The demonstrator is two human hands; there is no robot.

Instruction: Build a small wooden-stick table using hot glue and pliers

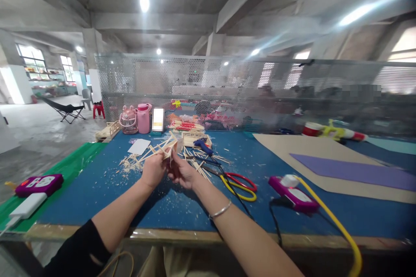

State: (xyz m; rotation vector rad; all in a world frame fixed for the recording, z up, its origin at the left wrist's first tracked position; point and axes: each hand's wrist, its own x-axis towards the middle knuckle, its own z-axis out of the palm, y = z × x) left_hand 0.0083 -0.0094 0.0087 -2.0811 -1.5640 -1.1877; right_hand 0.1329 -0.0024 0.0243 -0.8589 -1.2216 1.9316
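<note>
My left hand (152, 169) and my right hand (182, 171) meet above the blue table mat (107, 190), both gripping a small frame of thin wooden sticks (167, 145). The sticks fan out upward and to the left from my fingers. Loose wooden sticks and shavings (133, 162) lie scattered on the mat just behind my hands. A blue glue gun (203, 146) rests a little beyond my right hand, its black cord trailing toward me.
Red-and-yellow scissors (238, 184) lie right of my hands. A purple device (292, 194) with a yellow cable sits further right, another purple device (39, 185) and a white power bank (27, 205) at left. Pink bottles (143, 117), brown card (318, 156), purple sheet (354, 171), mesh screen (227, 82) behind.
</note>
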